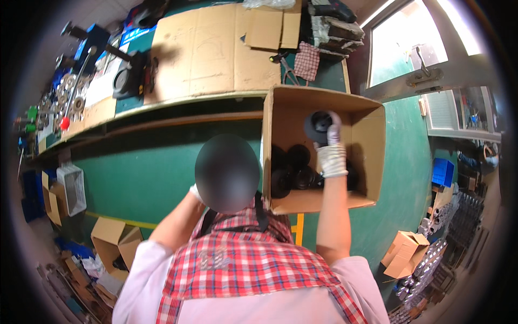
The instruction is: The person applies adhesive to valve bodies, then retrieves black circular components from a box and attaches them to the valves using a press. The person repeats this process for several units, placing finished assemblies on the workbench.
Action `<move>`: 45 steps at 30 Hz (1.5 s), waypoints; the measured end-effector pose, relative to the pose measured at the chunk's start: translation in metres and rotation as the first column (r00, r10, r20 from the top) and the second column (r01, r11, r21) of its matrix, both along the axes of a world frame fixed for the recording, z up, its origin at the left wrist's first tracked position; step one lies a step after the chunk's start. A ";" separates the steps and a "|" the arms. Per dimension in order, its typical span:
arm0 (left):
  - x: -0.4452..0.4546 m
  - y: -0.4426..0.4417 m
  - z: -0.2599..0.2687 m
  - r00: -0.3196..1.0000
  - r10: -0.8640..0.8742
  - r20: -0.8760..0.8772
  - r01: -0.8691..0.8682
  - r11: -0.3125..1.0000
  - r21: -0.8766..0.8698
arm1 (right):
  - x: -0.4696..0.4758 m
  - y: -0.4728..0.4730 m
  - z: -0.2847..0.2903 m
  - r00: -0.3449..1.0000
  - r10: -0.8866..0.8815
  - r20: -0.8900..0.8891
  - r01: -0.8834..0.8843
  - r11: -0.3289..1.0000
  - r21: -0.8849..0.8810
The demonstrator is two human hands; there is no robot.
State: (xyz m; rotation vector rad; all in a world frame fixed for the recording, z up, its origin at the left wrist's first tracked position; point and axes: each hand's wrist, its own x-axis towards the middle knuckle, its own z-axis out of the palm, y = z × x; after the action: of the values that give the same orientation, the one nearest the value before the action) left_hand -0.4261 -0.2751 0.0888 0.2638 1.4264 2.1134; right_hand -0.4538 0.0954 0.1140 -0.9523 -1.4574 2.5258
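My right hand, in a striped knit work glove, grips a round black part with a hollow centre. It is held over the inside of an open cardboard box. Several more black round parts lie at the bottom of that box, mostly to the left of my hand. Only a bit of white glove shows of my left hand, close to my body. A blurred dark oval covers the rest of it, so what it holds cannot be seen.
Beyond the box runs a workbench with flat cardboard, pliers and a checked cloth. A hand press with a red-knobbed lever stands left. An open carton and a grey crate sit on the floor. A person is far right.
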 end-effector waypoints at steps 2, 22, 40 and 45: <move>-0.022 0.016 0.002 0.983 -0.146 -0.111 0.134 0.985 -0.108 | 0.016 -0.023 0.078 0.960 -0.002 -0.280 0.057 0.981 0.188; -0.012 0.059 0.020 0.844 -0.246 0.477 -0.075 0.826 0.558 | 0.075 -0.089 0.219 0.500 0.855 0.137 0.210 -0.273 0.939; 0.065 -0.018 0.044 0.719 0.429 0.547 -0.614 0.761 0.210 | 0.033 0.031 -0.135 0.436 0.269 0.859 -0.895 0.031 0.445; 0.083 -0.022 0.047 0.678 0.504 0.535 -0.668 0.726 0.163 | 0.022 0.017 -0.148 0.408 0.119 0.905 -0.904 0.193 0.382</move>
State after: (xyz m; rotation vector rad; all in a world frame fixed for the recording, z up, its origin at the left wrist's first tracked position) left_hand -0.3426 -0.2971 0.1360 -0.6474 0.9022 2.7101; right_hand -0.4317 0.1121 -0.0339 -1.2990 -3.4620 0.8107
